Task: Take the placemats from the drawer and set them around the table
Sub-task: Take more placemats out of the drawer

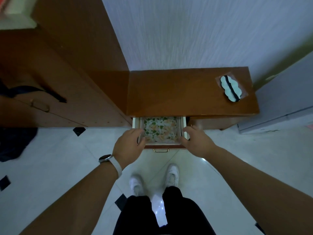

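Observation:
A drawer (pixel 183 123) of a low brown cabinet (pixel 186 92) is pulled out toward me. Inside lie placemats (pixel 160 128) with a green and orange floral print on white. My left hand (pixel 129 144) reaches over the drawer's left front corner, fingers curled at the mats' left edge. At the right front corner my right hand (pixel 196 140) has its fingers spread, thumb near the mats' right edge. Whether either hand grips the mats is hidden by the fingers.
A tall brown wardrobe (pixel 59 73) stands to the left with a handle (pixel 39 106). A packaged eye mask (pixel 231 88) lies on the cabinet top. A grey unit (pixel 284 102) is at the right. My feet in white shoes (pixel 171 175) stand on white tiles.

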A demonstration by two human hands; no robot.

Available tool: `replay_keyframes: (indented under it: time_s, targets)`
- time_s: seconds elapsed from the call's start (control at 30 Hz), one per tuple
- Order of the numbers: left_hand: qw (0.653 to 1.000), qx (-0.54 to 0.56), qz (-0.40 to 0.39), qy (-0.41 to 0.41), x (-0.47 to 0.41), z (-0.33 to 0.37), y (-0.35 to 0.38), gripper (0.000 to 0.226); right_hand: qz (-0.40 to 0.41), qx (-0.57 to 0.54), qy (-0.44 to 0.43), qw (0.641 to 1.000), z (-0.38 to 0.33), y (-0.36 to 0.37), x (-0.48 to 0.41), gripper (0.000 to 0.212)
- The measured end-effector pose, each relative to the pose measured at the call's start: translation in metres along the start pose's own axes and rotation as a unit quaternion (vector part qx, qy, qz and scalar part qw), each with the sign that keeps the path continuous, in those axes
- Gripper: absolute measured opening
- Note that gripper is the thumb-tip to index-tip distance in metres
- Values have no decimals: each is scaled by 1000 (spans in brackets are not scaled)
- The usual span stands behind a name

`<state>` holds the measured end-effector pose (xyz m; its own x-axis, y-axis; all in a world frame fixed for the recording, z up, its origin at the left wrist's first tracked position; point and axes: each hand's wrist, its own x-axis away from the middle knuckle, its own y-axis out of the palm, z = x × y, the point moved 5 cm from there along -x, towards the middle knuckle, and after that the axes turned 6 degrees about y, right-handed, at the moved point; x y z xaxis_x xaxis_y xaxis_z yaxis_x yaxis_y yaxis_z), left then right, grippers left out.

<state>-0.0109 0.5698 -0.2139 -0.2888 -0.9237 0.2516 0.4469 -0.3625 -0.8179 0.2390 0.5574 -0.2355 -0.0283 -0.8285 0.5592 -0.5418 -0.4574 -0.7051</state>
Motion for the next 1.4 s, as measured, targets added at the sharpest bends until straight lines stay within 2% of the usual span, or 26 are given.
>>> replay_keyframes:
  time_s: [0.1, 0.27, 0.43, 0.63, 0.9, 1.03, 1.3, 1.4]
  targets:
    - [1000, 7, -18, -18, -20, -15, 21, 47, -17, -12, 15, 1000, 11, 15, -22, 40]
    - [999, 20, -34, -21, -57, -52, 72, 33, -26, -63, 59, 996, 33, 52, -65, 48]
    - [993, 84, -45, -67, -97, -105, 137, 34, -19, -113, 91, 989, 59, 106, -117, 53]
    - [986, 122, -43, -102, -134, -164, 205, 47, -16, -123, 125, 984, 95, 168, -171, 54]
    - [985, 38, -101, -138, -156, -213, 269, 70, -87, -52, 192, 976, 112, 228, -228, 63]
    - [973, 51, -130, -185, -157, -230, 282, 77, -124, -9, 247, 961, 114, 239, -241, 79]
    - [949, 44, -184, -251, -169, -244, 296, 94, -148, -19, 272, 951, 125, 248, -262, 93]
    - [939, 69, -194, -275, -176, -247, 300, 108, -161, -18, 285, 945, 123, 250, -270, 101]
